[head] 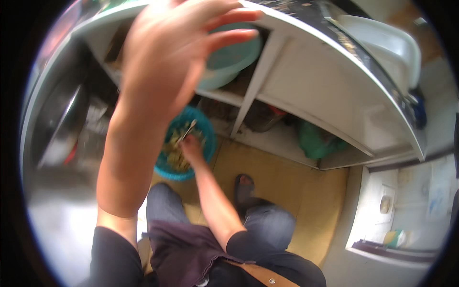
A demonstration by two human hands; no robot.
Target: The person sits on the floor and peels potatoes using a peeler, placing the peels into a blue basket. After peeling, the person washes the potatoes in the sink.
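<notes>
My left hand (pixel 179 46) is raised close to the camera, blurred, its fingers apart, in front of the counter edge and a pale green plastic basin. Nothing is seen in it, though its palm side is partly hidden. Below, my right hand (pixel 191 146) reaches into a blue plastic basket (pixel 210 131) on the floor and grips a small metal utensil (pixel 189 130), whose exact kind is unclear. Chopped, yellowish-green vegetable pieces (pixel 177 159) lie in the basket, around and under the hand. My left forearm hides part of the basket's left side.
Overhead curves a dark countertop (pixel 362 53) strewn with scraps, bearing a white tray (pixel 380 39). Open shelves below hold the pale green basin (pixel 233 53), a dark pot (pixel 261 116) and a green plastic bag (pixel 312 141). A sandalled foot (pixel 245 188) rests on the tiled floor.
</notes>
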